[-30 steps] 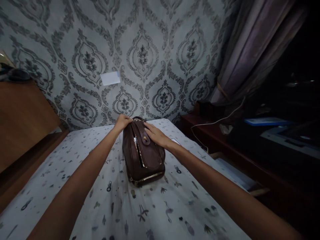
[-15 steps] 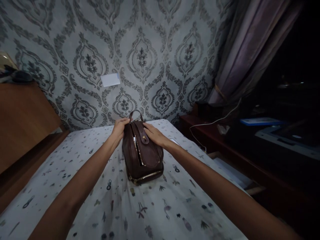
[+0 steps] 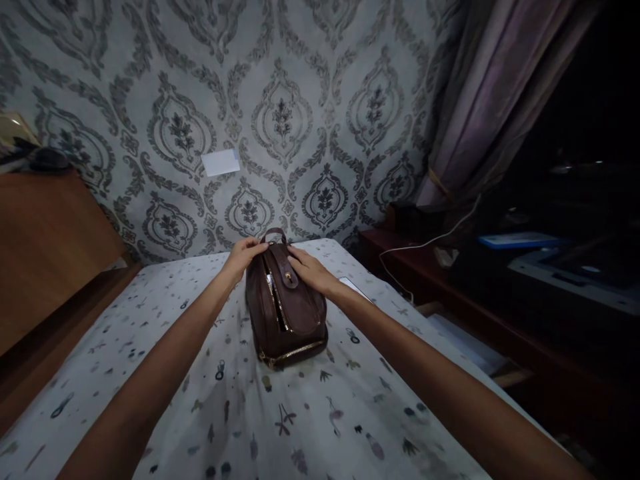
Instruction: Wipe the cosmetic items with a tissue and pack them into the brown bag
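A dark brown bag (image 3: pixel 300 320) lies on the white patterned bedsheet (image 3: pixel 210 413), its carrying loop toward the wall. One zipped pocket on its front gapes, with something pale inside. My left hand (image 3: pixel 244 256) rests on the bag's upper left edge near the loop, fingers closed over it. On the upper right of the bag, beside the strap with the gold clasp, lies my right hand (image 3: pixel 309 267), its fingers extended flat against the leather.
A flat pale-screened object (image 3: pixel 354 288) lies behind my right forearm. Left stands a wooden headboard (image 3: pixel 55 247). To the right are a dark red ledge (image 3: pixel 383 250), a white cable (image 3: pixel 430 245) and an open drawer (image 3: pixel 465 343). Patterned wallpaper rises behind.
My left fingers have moved slightly right, further over the bag's top edge. The carrying loop has dropped lower. My right hand has barely moved.
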